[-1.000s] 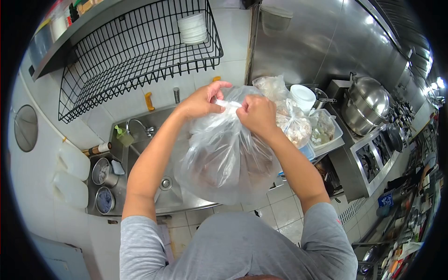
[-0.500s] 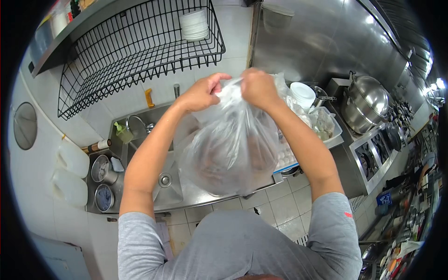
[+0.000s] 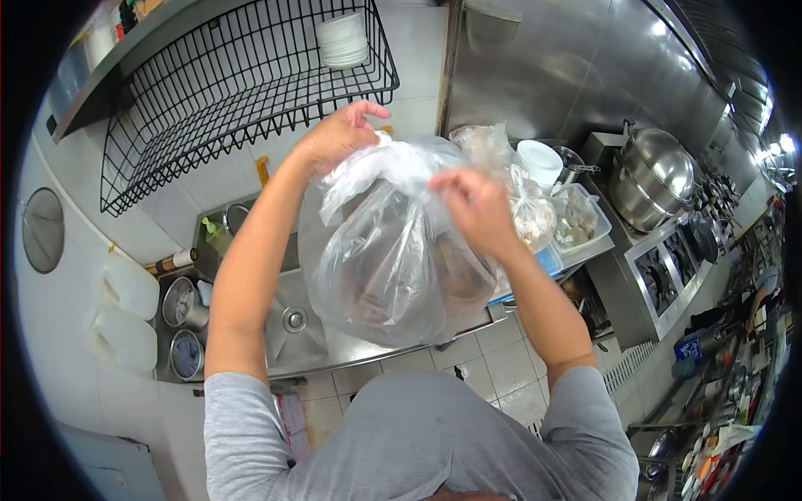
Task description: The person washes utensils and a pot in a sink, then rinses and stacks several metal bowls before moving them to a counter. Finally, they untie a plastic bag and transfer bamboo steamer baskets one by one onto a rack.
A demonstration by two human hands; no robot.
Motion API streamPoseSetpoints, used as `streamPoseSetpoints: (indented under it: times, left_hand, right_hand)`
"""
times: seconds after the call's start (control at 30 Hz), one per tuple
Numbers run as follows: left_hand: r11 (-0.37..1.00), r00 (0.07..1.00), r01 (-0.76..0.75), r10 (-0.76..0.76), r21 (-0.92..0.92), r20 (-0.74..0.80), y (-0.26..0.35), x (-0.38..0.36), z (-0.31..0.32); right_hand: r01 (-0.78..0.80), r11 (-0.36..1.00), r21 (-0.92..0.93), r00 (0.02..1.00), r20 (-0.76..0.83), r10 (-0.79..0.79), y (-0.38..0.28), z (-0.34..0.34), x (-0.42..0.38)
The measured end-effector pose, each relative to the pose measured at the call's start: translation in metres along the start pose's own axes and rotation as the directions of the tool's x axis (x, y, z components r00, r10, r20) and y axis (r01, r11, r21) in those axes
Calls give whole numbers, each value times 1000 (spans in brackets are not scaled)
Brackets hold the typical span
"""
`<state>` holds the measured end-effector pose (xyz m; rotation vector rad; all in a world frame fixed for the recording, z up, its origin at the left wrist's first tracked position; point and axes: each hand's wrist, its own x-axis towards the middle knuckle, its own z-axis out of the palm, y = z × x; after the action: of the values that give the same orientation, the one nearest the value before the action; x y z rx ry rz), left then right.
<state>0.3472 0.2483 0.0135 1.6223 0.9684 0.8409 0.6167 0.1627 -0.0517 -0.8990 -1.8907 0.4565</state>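
Observation:
A large clear plastic bag (image 3: 380,267) sits on the steel counter in front of me, its contents blurred by the film. Its top is gathered and crumpled white. My left hand (image 3: 338,138) is at the upper left of that gathered top, thumb side against the plastic and index finger stretched out. At the right side of the gather is my right hand (image 3: 476,204), its fingers bent round and closed on the film.
A wire rack (image 3: 251,100) with stacked white dishes hangs above. To the left are a sink (image 3: 292,334) and metal pots (image 3: 185,352). Bagged food (image 3: 531,215), a white tub (image 3: 540,164) and a large steamer pot (image 3: 652,179) stand on the right.
My hands have moved apart and slightly lower on the right. The bag's upright neck has spread into a folded, crumpled gather, and its left end hangs over.

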Motion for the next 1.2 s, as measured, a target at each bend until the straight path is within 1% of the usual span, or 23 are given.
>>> streamPoseSetpoints:
  times: [0.03, 0.07, 0.13, 0.2, 0.23, 0.27, 0.33, 0.37, 0.4, 0.47, 0.5, 0.57, 0.6, 0.73, 0.83, 0.87, 0.93, 1.0, 1.03, 1.07, 1.1, 1.17, 1.2]
  left_hand:
    - [999, 1000, -17, 17, 41, 7, 3, 1, 0]
    - [996, 999, -34, 32, 83, 16, 8, 1, 2]
    - [994, 998, -30, 24, 110, 52, 17, 1, 2]
    - [873, 991, -129, 122, 471, 45, 23, -2, -9]
    - [760, 983, -169, 173, 628, 55, 28, -3, -13]
    - [557, 994, -63, 109, 828, 3, 46, -11, -7]
    - [124, 938, -18, 347, 992, -26, 52, -23, 5]
    - [-103, 892, 44, 452, 994, 8, 54, -31, 11]
    - [-144, 808, 34, 587, 989, 57, 59, -42, 17]
    - [-225, 570, 37, 805, 974, 164, 67, -65, 30]
    - [-59, 593, -54, 802, 997, 79, 59, -71, 36]
    - [283, 665, -216, 743, 934, -72, 27, -79, 49]
    - [353, 771, -130, 624, 927, -130, 8, -80, 58]
    - [547, 807, -85, 528, 833, -265, -44, -66, 98]
    - [716, 821, -135, 467, 685, -327, -61, -64, 93]
    - [796, 849, -115, 390, 594, -358, -75, -65, 81]
    - [607, 750, -80, 559, 791, -353, -90, -81, 57]
    - [775, 842, 65, 295, 628, -452, -83, -122, 26]
    - [703, 775, 77, 404, 707, -486, -104, -137, 2]
    - [778, 782, 146, 287, 611, -553, -97, -159, -8]
    - [847, 807, 73, 260, 526, -530, -113, -178, -24]
    - [864, 899, 251, -40, 437, -436, -123, -208, -40]
    - [834, 918, 187, 39, 518, -394, -125, -216, -37]
  right_hand:
    - [142, 972, -187, 972, -160, -173, 12, -1, 23]
    - [241, 891, -384, 889, -280, -361, 24, -2, 43]
    - [157, 926, -342, 986, 8, -164, 43, 0, 58]
    - [79, 942, -326, 970, 245, 4, 53, -4, 63]
    - [43, 944, -326, 984, 180, 17, 50, -12, 62]
    - [10, 946, -325, 993, 117, 30, 48, -22, 60]
    - [-52, 966, -253, 999, -2, 53, 61, -40, 57]
    - [-84, 980, -181, 995, -65, 73, 76, -50, 55]
    - [-111, 988, -107, 987, -128, 97, 88, -59, 51]
    - [-182, 974, -137, 955, -259, 142, 99, -75, 38]
    - [-216, 965, -150, 933, -322, 159, 104, -80, 32]
    - [-182, 983, 12, 930, -322, 177, 111, -76, 20]
    - [-164, 981, 101, 929, -318, 188, 100, -71, 16]
    - [-114, 930, 349, 957, -211, 197, 90, -59, 13]
    - [-116, 968, 223, 966, -201, 162, 84, -69, -1]
    - [-111, 985, 133, 964, -227, 139, 86, -75, -9]
    - [-100, 994, -47, 958, -275, 83, 96, -92, -30]
    - [-145, 984, 104, 877, -446, 176, 116, -102, -53]
    - [-268, 958, 97, 871, -401, 285, 137, -118, -72]
    - [-388, 918, 83, 848, -358, 391, 150, -130, -90]
    - [-465, 882, 83, 831, -303, 466, 148, -126, -104]
    - [-609, 791, 65, 770, -192, 608, 135, -115, -127]
    - [-497, 861, -109, 856, -225, 466, 128, -111, -130]
